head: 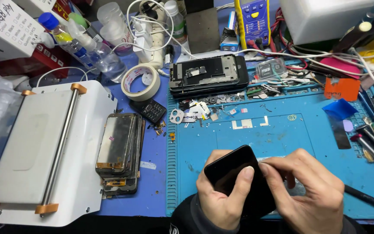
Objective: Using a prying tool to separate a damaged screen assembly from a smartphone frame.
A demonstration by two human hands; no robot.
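black phone (234, 175) clasped by left hand (222, 200), right hand (310, 195), near mat edge (169, 190).

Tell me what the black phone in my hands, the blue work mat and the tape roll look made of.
Black phone: probably glass, glossy with soft reflections. Blue mat: looks like matte silicone rubber, with moulded ridges. Tape roll: cream paper-like masking tape, dull finish.

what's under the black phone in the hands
Beneath the glossy black phone, held by the left hand and right hand, lies the blue rubber work mat. Both hands cover the phone's lower part and the mat directly below.
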